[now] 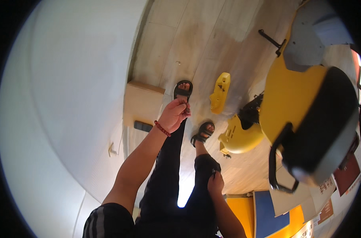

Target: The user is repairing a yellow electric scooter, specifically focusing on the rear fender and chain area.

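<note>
Both hands curl their fingers together over pale floorboards (196, 35), white wall (61, 99) alongside.

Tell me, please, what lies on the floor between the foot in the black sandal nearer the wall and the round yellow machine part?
In the head view, a loose yellow plastic cover lies on the pale floor between the sandalled foot and the round yellow part.

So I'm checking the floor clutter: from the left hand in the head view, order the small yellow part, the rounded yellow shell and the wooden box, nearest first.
From the left hand:
1. Small yellow part, to its right.
2. Wooden box, to its left; close to the first, hard to call.
3. Rounded yellow shell, farther right and lower.
</note>
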Demonstrator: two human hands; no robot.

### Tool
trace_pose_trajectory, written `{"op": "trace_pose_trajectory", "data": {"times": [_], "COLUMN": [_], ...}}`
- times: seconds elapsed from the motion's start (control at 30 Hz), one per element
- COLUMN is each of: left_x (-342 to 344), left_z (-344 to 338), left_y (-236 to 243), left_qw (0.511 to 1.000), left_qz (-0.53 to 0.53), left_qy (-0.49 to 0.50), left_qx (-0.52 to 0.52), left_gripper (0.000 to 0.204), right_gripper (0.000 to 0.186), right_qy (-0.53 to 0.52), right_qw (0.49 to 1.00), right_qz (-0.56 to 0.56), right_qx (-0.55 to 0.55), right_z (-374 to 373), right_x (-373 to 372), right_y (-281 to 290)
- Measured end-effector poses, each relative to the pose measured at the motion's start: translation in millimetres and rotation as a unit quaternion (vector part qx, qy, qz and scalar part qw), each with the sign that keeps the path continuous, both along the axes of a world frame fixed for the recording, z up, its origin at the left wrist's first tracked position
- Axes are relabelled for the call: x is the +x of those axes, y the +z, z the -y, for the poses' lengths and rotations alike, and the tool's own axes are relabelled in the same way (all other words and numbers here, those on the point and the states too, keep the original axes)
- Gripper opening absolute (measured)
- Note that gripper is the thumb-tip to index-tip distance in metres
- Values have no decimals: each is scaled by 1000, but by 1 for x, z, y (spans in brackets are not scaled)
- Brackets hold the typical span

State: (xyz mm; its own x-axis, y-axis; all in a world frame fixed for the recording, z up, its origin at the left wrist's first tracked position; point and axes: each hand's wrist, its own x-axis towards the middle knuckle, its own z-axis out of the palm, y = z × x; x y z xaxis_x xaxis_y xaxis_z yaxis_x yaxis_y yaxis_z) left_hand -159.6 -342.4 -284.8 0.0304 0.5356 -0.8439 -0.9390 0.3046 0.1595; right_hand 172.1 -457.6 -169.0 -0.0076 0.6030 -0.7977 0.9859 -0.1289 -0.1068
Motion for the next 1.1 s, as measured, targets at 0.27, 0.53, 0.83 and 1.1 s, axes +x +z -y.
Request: {"op": "trace_pose_trajectory", "data": {"times": [0.27, 0.53, 0.83, 1.1], "left_x": [43, 109, 145, 172], "left_z": [-51, -21, 0, 12], "left_y": [291, 494, 574, 590], "left_qw": [920, 826, 713, 762], "left_qz": [-157, -342, -393, -224], "left_qy": [10, -78, -117, -126], "left_qx": [358, 442, 569, 595], "left_gripper": [15, 22, 20, 14], "right_gripper": [28, 28, 27, 26], "right_qy": [-254, -168, -158, -160], "right_qw": [890, 815, 773, 754], "right_qz": [-365, -553, -586, -586], "right_qx": [-99, 40, 186, 250], "right_z": [-112, -149, -112, -74], "right_x": [-41, -24, 4, 12], "right_y": [168, 407, 471, 499]}}
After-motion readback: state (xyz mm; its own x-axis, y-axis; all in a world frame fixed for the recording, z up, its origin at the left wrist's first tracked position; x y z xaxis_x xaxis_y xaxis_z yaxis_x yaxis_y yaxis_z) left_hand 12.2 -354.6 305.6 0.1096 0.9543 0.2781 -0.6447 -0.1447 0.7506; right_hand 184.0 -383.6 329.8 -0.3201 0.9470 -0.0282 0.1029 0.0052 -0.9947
